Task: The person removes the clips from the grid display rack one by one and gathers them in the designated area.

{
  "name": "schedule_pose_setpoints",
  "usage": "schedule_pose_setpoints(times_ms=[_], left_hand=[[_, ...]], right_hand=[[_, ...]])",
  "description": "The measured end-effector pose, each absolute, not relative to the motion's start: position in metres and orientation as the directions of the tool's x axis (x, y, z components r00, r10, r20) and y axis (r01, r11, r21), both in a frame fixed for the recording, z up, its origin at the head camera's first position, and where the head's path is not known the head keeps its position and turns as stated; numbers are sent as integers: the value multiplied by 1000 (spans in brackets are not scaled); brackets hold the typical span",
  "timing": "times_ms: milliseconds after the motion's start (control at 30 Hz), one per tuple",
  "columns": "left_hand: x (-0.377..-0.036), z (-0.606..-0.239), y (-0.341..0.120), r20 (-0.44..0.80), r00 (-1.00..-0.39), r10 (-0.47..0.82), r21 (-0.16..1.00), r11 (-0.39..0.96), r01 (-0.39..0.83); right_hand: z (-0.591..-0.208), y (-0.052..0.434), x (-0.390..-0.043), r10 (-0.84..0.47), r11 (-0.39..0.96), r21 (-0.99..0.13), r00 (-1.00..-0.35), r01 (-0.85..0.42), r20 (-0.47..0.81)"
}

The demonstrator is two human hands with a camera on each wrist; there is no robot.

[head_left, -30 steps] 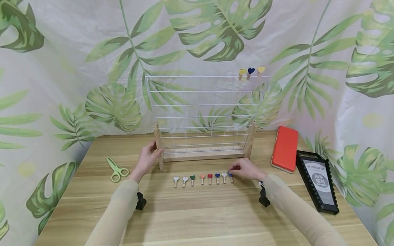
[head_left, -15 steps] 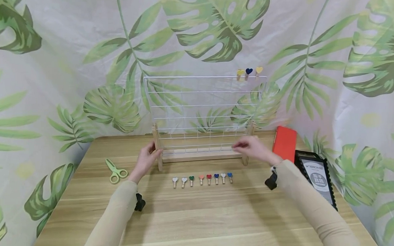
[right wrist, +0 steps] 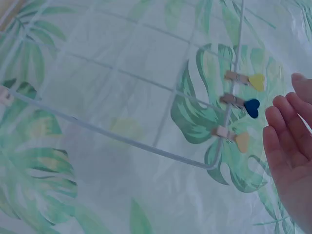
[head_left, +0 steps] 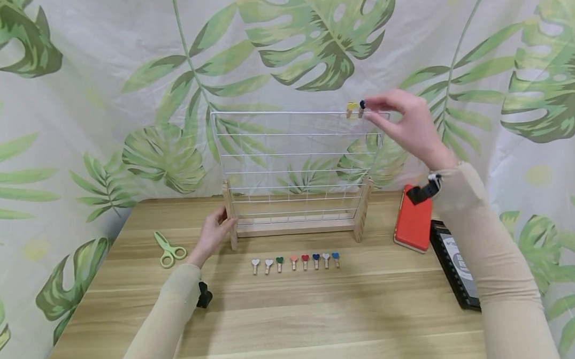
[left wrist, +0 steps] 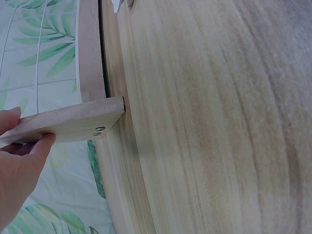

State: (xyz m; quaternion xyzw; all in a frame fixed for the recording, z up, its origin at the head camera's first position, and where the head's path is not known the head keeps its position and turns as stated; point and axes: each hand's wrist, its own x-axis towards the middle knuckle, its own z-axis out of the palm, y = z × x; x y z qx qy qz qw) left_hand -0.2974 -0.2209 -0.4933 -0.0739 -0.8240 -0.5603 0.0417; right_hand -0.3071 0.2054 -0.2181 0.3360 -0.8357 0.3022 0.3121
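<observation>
My left hand (head_left: 214,233) grips the left wooden upright (left wrist: 73,119) of a white wire grid rack (head_left: 293,155), thumb on one side and fingers on the other. At the rack's top right corner, my right hand (head_left: 410,120) is raised beside three heart clothespins clipped to the top wire. In the right wrist view its fingers are slightly bent and apart from the yellow clothespin (right wrist: 256,82), the dark blue clothespin (right wrist: 251,107) and the pale yellow clothespin (right wrist: 241,142). The head view has the pale yellow one hidden behind this hand.
Several heart clothespins lie in a row before the rack, from a white clothespin (head_left: 255,265) to a blue clothespin (head_left: 336,259). Green scissors (head_left: 169,250) lie left. A red case (head_left: 412,225) and a black tool holder (head_left: 457,268) lie right, partly under the right arm.
My right hand has left the blue clothespin at the row's right end and risen to the rack's top right corner. The row stays on the table. My left hand keeps its grip.
</observation>
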Motion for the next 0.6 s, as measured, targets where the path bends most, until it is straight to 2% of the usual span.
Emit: schedule_pose_setpoints(times_ms=[67, 300, 600], left_hand=[[-297, -493, -221, 156, -985, 74, 916, 363, 172], [-298, -496, -223, 137, -989, 64, 915, 374, 151], [-297, -494, -223, 122, -990, 72, 920, 367, 140]], right_hand=[[-207, 204, -314, -379, 618, -266, -577, -740, 723], [-194, 197, -335, -464, 665, -230, -635, -710, 618], [-191, 188, -344, -545, 662, -115, -581, -741, 604]])
